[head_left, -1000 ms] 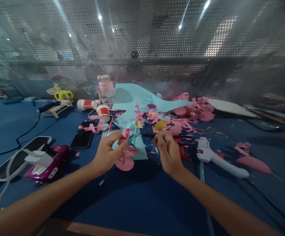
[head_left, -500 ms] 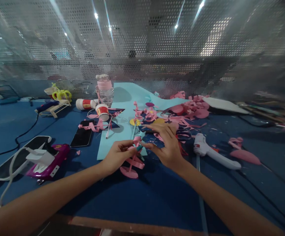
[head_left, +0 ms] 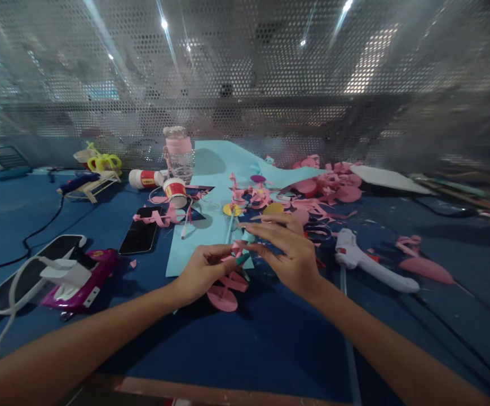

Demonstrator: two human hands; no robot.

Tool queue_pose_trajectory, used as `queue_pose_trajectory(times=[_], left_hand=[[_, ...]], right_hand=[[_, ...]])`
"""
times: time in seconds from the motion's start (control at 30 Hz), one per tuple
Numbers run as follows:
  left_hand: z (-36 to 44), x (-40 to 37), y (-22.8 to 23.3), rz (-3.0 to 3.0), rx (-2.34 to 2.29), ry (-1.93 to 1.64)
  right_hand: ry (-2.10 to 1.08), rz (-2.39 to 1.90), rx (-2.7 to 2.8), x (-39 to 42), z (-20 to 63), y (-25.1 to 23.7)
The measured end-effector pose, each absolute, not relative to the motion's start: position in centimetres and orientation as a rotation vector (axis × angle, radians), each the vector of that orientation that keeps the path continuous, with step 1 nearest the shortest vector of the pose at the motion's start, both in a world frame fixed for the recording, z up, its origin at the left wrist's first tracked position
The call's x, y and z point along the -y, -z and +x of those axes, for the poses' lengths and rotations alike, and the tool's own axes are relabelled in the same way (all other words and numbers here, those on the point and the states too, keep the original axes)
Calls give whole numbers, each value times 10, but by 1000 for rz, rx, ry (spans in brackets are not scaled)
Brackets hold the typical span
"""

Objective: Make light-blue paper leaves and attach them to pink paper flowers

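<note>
My left hand (head_left: pixel 202 269) pinches a pink paper craft (head_left: pixel 228 285) between thumb and fingers, just above the blue table. The craft has curled strips and a flat round disc at its bottom. Close to its top, my right hand (head_left: pixel 289 251) has its fingers stretched and slightly apart, the thumb tip at the pink curl. A small teal piece (head_left: pixel 248 234) shows between the right fingers and thumb; whether they touch it is unclear. Behind the hands lies a light-blue sheet (head_left: pixel 211 163), with a yellow disc (head_left: pixel 232 210) and pink curled pieces on it.
To the right lie a white glue gun (head_left: pixel 371 268) and a pink oval piece (head_left: pixel 426 269). Pink paper scraps (head_left: pixel 329 183) heap at the back. On the left are a phone (head_left: pixel 140 234), a purple device (head_left: pixel 86 282), paper cups (head_left: pixel 175 192) and a bottle (head_left: pixel 180 152).
My right hand's fingers have lowered and drawn nearer to the thumb, beside the craft's top. The left hand keeps its pinch, and the craft has tilted slightly.
</note>
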State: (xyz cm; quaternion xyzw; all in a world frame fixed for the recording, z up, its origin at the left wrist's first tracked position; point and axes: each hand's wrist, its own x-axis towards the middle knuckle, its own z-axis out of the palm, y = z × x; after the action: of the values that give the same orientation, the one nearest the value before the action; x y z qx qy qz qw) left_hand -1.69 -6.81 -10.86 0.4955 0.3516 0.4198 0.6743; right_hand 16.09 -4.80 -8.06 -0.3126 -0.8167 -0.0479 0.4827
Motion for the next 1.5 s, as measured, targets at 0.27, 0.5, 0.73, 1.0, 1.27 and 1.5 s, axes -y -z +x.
queue_pose_trajectory(times=[0.27,0.5,0.73,1.0,1.27,1.5], left_hand=[[-18,67,109,1215,-829,-985],[-19,64,112,1439,-870,-1033],[-21,64,112,1519,-870,-1032],[-20,66,110,1359,-849,-1005],[-18,66,108,1095,-783,-956],[-17,66,109,1159,-766,-960]], right_hand=[[248,-740,2079,47,164,77],[321,-714,2117,48,166,74],[320,-709,2146,46,168,75],[313,-708,2155,46,168,76],[188,-728,2056,42,168,79],[161,-702,2078,46,166,79]])
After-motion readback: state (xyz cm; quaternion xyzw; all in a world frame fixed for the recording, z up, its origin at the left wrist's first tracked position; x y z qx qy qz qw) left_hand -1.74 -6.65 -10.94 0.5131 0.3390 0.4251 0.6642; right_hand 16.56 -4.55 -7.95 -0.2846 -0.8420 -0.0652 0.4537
